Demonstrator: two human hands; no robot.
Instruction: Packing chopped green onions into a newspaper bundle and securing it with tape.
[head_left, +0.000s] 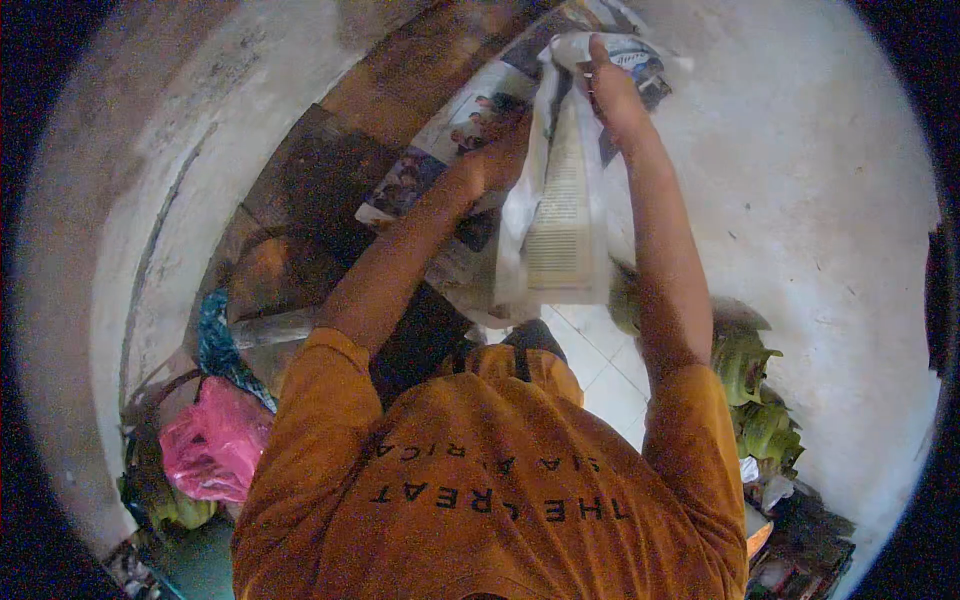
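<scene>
My right hand (616, 94), raised at the top of the view, grips a bunched sheet of newspaper (559, 225) with the thumb on top. The sheet hangs down towards my lap, blurred, its columns of print facing me. Lower and to the left, my left hand (495, 161) is against another newspaper (427, 169) printed with photos of people. Its fingers are dark and smeared, so their hold cannot be made out. That newspaper lies slantwise over a dark brown wooden surface (322, 142).
Green bananas (765, 431) lie beside my right arm, along a pale wall (810, 187). At the left are a pink plastic bag (217, 442), a teal patterned cloth (221, 330) and more green fruit (184, 510). White floor tiles (607, 360) show below.
</scene>
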